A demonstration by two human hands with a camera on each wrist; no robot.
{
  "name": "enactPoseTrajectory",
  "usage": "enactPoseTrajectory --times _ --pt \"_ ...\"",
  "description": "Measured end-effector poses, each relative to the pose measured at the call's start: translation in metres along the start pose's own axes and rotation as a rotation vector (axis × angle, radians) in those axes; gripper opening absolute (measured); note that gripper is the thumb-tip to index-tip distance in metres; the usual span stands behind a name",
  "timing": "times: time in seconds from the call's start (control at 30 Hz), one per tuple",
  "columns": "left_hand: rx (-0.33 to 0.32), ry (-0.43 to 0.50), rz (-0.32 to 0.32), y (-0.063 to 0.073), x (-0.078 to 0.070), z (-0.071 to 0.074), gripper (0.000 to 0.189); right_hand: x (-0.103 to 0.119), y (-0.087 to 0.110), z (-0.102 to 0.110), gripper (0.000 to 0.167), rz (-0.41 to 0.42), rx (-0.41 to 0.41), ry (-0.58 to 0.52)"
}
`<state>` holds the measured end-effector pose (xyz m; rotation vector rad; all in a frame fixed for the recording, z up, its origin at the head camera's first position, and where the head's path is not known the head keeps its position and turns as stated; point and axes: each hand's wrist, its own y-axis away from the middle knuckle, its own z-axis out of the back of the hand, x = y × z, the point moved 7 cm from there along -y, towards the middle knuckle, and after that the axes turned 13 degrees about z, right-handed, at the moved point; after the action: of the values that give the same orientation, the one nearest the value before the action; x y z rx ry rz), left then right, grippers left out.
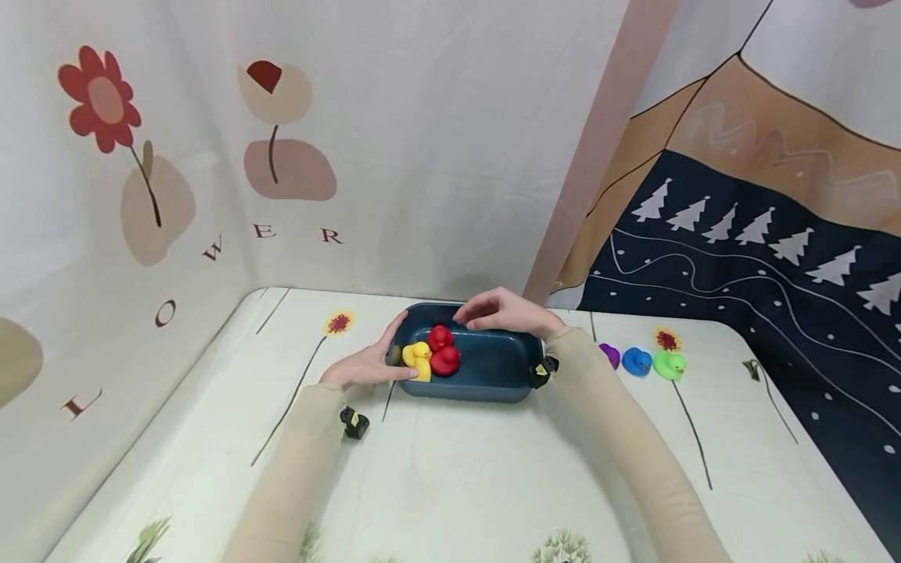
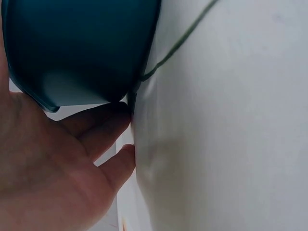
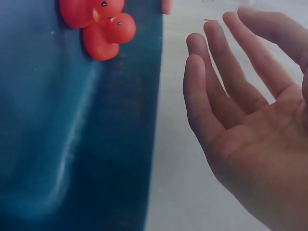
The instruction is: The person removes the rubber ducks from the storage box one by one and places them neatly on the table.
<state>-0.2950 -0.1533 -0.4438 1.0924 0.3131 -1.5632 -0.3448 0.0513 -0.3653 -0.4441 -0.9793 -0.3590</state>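
Head view, blue bin (image 1: 493, 361) in left hand (image 1: 367, 365), below right hand (image 1: 510, 312)

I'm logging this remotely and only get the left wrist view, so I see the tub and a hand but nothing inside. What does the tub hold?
Observer: The head view shows red ducks and at least one yellow duck in the tub, toward its left end.
Operator: My view misses the right hand. Is it holding anything?
Observer: No, the right hand is empty; the right wrist view shows its bare palm.
Operator: Any ducks outside the tub?
Observer: Yes, a purple duck, a blue duck and a green duck sit on the table, to the tub's right.
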Motion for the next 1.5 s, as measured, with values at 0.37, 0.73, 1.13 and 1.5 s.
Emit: enactPoseTrajectory --times 0.37,0.73,1.13,1.5 --pt "0.001 -0.021 0.003 -0.004 0.001 0.0 0.109 -0.02 -0.019 -0.009 0.029 -0.002 0.028 -0.066" --pt "0.01 -0.023 -0.007 -0.004 -0.003 -0.004 0.109 -0.042 -0.017 -0.025 0.029 -0.051 0.093 -0.106" --pt "0.016 -0.003 -0.013 -0.001 -0.003 -0.002 0.11 -0.049 -0.019 -0.04 0.028 -0.116 0.231 -0.033" --pt "0.011 -0.012 -0.04 0.0 0.0 0.0 0.11 -0.049 -0.02 -0.049 0.026 -0.152 0.282 -0.076"
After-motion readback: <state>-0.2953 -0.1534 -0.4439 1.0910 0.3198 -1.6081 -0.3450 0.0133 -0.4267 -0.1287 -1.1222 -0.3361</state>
